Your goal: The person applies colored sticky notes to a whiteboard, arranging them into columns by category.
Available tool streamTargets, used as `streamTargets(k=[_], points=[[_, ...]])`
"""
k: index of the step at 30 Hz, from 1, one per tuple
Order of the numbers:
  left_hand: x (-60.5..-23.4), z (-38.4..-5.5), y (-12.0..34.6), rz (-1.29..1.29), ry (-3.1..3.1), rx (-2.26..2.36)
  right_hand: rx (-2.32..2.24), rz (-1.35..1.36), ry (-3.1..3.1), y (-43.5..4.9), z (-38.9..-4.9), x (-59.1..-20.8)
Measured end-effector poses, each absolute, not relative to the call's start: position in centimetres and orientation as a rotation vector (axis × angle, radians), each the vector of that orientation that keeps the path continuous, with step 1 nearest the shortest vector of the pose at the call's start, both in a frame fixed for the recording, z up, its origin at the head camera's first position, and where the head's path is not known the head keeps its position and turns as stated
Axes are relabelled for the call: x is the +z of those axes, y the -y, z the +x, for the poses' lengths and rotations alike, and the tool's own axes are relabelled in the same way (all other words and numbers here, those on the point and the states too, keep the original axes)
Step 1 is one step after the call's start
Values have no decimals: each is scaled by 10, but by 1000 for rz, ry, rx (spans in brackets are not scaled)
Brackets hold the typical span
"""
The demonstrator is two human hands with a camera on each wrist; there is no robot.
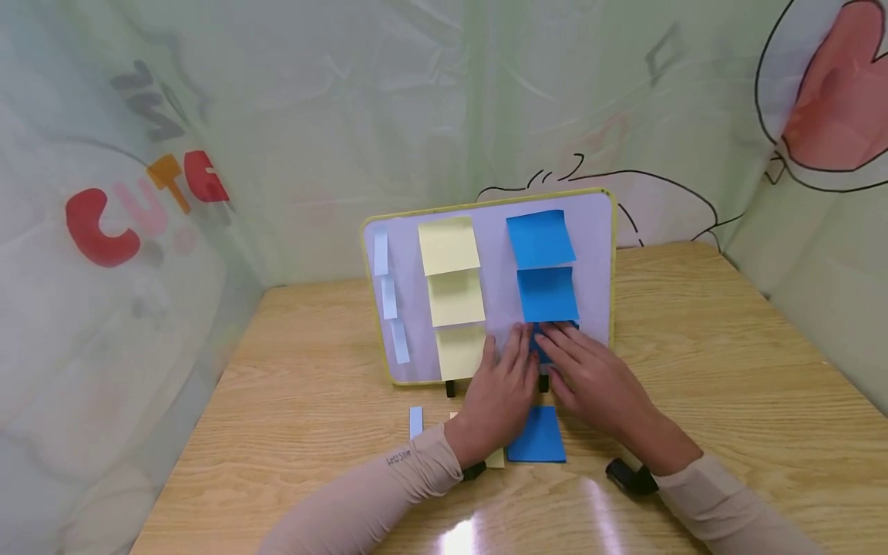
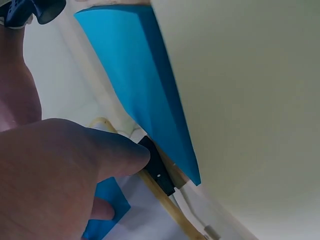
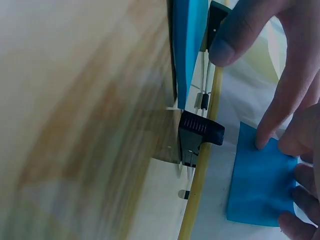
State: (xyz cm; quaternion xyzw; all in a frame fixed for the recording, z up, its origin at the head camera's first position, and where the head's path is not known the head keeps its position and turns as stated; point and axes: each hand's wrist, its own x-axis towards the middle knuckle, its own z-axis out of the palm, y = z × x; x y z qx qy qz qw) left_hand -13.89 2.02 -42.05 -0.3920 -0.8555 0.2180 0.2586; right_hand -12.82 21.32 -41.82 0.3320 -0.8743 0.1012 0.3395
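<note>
A whiteboard [image 1: 496,277] with a yellow rim stands tilted back on the table. Low on its right side is a blue sticky note [image 3: 257,185], partly covered by fingers in the head view. My left hand [image 1: 498,397] presses its fingertips at the note's left edge. From the right, my right hand [image 1: 602,381] lays nearly straight fingers on the same note. Two more blue sticky notes [image 1: 541,239] hang above it in a column. Below the board, a blue sticky note pad [image 1: 539,439] lies on the table, under the hands.
Yellow sticky notes [image 1: 449,247] and narrow pale blue strips [image 1: 381,254] form columns further left on the board. Black stand feet [image 3: 197,130] hold its lower edge. A yellow pad [image 1: 496,459], partly hidden by the left arm, and a pale strip pad [image 1: 416,420] lie in front.
</note>
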Motion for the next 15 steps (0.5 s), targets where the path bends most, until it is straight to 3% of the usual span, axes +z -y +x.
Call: streamTargets(k=[15], points=[[-419, -141, -16, -1060, 2289, 545, 213, 789, 2296, -233, -123, -418]])
